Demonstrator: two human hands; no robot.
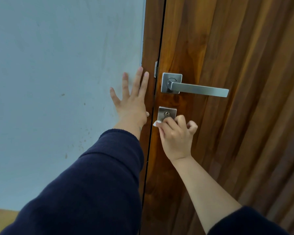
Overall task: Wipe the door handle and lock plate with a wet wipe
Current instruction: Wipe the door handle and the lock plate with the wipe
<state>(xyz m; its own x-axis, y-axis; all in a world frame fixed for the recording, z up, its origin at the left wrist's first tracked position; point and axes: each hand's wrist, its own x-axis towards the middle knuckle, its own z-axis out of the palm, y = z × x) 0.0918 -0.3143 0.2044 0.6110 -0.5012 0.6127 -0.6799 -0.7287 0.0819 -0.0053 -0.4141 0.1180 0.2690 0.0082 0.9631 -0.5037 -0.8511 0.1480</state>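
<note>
A brushed-steel lever door handle [199, 89] on a square rose points right on the wooden door [227, 48]. Below it sits a square steel lock plate [166, 111] with a keyhole. My right hand [176, 134] presses a small white wet wipe [156, 123] against the lower part of the lock plate; only a corner of the wipe shows past my fingertips. My left hand [131, 100] lies flat with fingers spread across the wall and the door frame, left of the plate.
A pale blue-grey wall [58, 82] with a few scuff marks fills the left side. The wooden door frame [150, 39] and a dark gap separate it from the door. A steel strike plate [156, 69] sits at the gap above the handle.
</note>
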